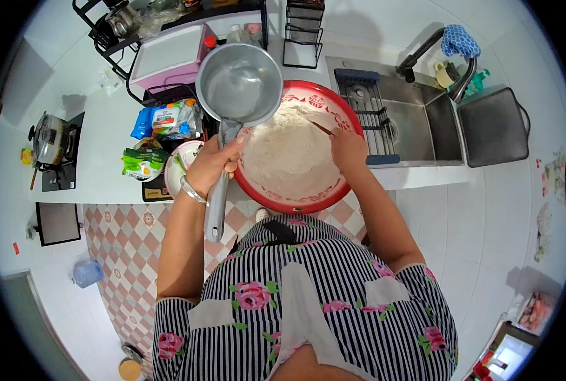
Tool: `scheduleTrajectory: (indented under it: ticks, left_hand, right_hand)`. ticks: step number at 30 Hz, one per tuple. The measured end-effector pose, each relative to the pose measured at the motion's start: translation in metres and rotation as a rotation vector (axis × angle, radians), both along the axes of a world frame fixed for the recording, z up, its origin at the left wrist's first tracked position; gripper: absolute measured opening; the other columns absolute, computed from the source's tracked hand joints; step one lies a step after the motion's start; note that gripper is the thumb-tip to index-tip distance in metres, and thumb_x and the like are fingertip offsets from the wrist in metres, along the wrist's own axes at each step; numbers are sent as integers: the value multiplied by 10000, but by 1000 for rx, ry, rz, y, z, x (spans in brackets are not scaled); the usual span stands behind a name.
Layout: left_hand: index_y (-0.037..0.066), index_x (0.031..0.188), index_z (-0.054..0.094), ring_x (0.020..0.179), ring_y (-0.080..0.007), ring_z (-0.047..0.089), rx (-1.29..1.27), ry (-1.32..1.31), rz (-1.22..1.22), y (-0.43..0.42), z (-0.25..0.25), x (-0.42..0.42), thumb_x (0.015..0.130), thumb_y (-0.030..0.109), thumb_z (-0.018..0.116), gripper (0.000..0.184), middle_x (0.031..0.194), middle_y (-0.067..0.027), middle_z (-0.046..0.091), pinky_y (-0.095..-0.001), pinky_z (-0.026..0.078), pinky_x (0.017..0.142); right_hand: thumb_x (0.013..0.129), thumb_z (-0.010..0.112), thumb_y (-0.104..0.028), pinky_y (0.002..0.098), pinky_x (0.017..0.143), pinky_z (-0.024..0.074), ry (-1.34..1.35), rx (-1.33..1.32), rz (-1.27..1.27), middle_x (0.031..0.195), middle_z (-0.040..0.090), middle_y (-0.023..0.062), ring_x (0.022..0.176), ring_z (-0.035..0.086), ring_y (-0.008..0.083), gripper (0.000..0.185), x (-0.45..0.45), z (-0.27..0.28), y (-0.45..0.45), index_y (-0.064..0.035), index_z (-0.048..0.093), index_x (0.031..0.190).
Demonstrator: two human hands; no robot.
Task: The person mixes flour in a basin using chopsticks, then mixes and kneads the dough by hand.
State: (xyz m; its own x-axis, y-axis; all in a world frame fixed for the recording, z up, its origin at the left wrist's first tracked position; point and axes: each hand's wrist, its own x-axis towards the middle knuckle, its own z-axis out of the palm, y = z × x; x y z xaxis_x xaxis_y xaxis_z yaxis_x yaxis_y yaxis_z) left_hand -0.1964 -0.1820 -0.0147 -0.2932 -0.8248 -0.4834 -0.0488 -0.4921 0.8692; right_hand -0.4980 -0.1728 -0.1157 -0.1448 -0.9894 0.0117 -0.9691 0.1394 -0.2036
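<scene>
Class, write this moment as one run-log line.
left hand: grips saucepan by handle | right hand: holds thin stick | basin: contains white powder

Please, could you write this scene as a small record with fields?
Left hand: grips saucepan by its handle
Right hand: holds thin brown stick
Red-rimmed basin: contains pale powder
Saucepan contents: cannot tell
Left of basin: pink box, green packet
Right of basin: sink, dark rack

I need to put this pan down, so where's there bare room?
The widest bare patch of counter lies between the stove and the packets. The sink, right of its rack, looks open too. Left of the basin is crowded.
</scene>
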Motion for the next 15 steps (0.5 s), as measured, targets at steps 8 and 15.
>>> scheduleTrajectory:
  ticks: [8,15]
  left_hand:
    - [90,813,494,469,-50,397,-49,47,16,6,3,1,853,400,695,372,624,33,453,-222,336,430]
    - [95,855,463,484,-45,370,-66,-45,-6,16,9,11,888,373,650,337,635,41,416,-211,324,439]
  right_hand:
    - [889,510,-235,465,661,520,-118,219,241,793,680,143,737,666,337,214,44,33,45,-99,676,895]
    - [898,517,-254,463,686,516,-142,142,197,807,678,145,761,659,343,226,28,-9,17,-96,678,899]
